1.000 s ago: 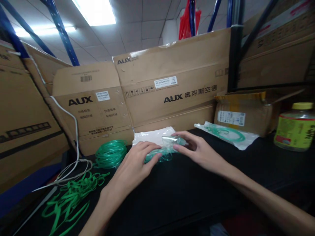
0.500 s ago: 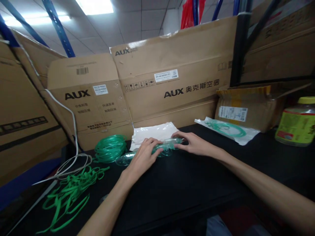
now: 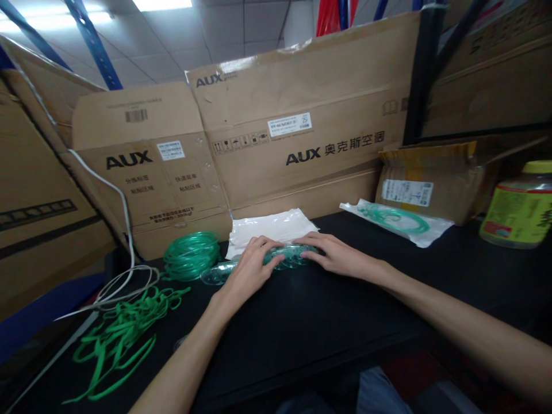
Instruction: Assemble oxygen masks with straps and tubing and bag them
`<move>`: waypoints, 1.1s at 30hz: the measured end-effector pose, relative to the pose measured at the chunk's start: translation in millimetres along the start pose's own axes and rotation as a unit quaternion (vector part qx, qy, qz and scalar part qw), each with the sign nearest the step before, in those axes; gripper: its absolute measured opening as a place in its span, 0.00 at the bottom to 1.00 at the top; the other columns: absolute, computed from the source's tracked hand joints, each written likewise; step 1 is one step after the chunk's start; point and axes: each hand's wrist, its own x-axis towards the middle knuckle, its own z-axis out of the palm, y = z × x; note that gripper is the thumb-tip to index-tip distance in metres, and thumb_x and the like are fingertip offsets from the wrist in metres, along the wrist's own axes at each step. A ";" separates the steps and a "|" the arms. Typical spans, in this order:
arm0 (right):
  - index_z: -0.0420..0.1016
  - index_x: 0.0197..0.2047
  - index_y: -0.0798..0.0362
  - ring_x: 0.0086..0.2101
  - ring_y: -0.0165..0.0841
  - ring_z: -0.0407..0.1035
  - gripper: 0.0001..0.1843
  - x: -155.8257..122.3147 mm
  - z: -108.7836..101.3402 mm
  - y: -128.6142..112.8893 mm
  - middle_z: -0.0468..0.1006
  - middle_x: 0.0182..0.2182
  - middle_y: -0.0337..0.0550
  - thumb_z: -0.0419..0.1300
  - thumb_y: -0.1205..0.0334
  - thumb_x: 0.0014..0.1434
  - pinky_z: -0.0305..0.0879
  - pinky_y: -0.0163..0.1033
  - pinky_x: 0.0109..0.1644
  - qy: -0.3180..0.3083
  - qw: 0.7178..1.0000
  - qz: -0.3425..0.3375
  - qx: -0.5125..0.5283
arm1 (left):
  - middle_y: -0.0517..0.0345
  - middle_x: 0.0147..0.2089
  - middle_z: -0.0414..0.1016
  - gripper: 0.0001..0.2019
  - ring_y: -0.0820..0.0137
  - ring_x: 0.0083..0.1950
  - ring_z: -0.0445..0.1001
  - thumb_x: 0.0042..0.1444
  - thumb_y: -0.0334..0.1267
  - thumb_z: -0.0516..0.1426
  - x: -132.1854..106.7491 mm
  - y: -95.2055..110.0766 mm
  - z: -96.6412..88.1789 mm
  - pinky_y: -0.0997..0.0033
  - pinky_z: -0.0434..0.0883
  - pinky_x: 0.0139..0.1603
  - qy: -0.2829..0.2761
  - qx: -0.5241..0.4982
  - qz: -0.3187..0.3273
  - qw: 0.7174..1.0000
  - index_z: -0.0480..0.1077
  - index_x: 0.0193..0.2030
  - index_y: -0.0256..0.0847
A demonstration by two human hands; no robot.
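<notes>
The left hand [image 3: 250,265] curves over a row of clear green plastic pieces [image 3: 290,254], thumb in front and fingers behind, holding it. The right hand [image 3: 330,253] grips the row's right end in the same way, its thumb and fingers set narrowly around the plastic. The row lies at the middle of the black worktop [image 3: 328,322], just in front of a white plastic bag [image 3: 271,225]; a clear rounded end [image 3: 215,273] shows left of the left hand, near a coil of green tubing [image 3: 191,256]. Nearer the person, at left, lies a tangle of green straps [image 3: 129,328] — loose and looped — beside a white cable [image 3: 125,201]. At right, a packet of green tubing [image 3: 397,222] lies before an open cardboard box [image 3: 431,175], with a yellow-lidded jar [image 3: 517,210] beside the box.
</notes>
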 end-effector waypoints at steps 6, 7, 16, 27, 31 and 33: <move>0.74 0.63 0.46 0.55 0.45 0.73 0.21 -0.3 1.8 1.9 0.78 0.56 0.51 0.58 0.59 0.68 0.65 0.56 0.64 0.002 1.000 -0.005 -0.016 | 0.53 0.52 0.75 0.12 0.60 0.57 0.70 0.68 0.41 0.57 0.4 -1.2 -0.2 0.56 0.68 0.62 -0.003 0.001 0.000 1.000 0.73 0.56 0.44; 0.74 0.64 0.46 0.55 0.45 0.73 0.21 -0.3 1.7 2.3 0.78 0.56 0.51 0.58 0.59 0.69 0.65 0.55 0.64 0.001 1.000 -0.008 -0.017 | 0.53 0.52 0.75 0.12 0.60 0.57 0.70 0.68 0.41 0.57 0.5 -1.7 0.1 0.56 0.68 0.61 -0.003 0.001 0.000 1.000 0.73 0.56 0.44; 0.72 0.65 0.47 0.56 0.42 0.72 0.22 -0.5 4.2 4.8 0.77 0.56 0.51 0.56 0.62 0.69 0.66 0.52 0.64 0.012 0.999 -0.012 -0.039 | 0.54 0.52 0.75 0.13 0.61 0.57 0.70 0.68 0.41 0.57 0.1 -1.5 1.0 0.57 0.67 0.61 -0.001 0.004 0.000 1.000 0.73 0.56 0.44; 0.74 0.60 0.52 0.54 0.44 0.74 0.19 -0.9 4.6 -1.7 0.79 0.54 0.53 0.59 0.62 0.66 0.67 0.54 0.62 0.043 0.998 -0.011 -0.052 | 0.53 0.53 0.75 0.14 0.59 0.57 0.70 0.67 0.40 0.58 0.1 1.1 0.5 0.55 0.68 0.62 0.004 0.013 0.006 1.000 0.71 0.57 0.43; 0.75 0.59 0.51 0.54 0.42 0.74 0.18 -0.4 1.9 -8.1 0.78 0.54 0.51 0.59 0.61 0.67 0.68 0.51 0.62 0.056 0.996 -0.016 -0.067 | 0.53 0.53 0.75 0.13 0.59 0.57 0.70 0.67 0.40 0.58 0.2 -1.7 2.8 0.54 0.68 0.61 0.013 0.010 0.015 1.000 0.71 0.57 0.44; 0.75 0.59 0.52 0.54 0.41 0.73 0.18 0.7 -0.4 -9.6 0.78 0.54 0.51 0.57 0.60 0.68 0.67 0.49 0.63 0.069 0.994 -0.012 -0.084 | 0.53 0.53 0.75 0.14 0.58 0.57 0.70 0.66 0.40 0.59 0.4 -2.0 3.6 0.53 0.69 0.60 0.022 0.006 0.019 1.000 0.71 0.57 0.45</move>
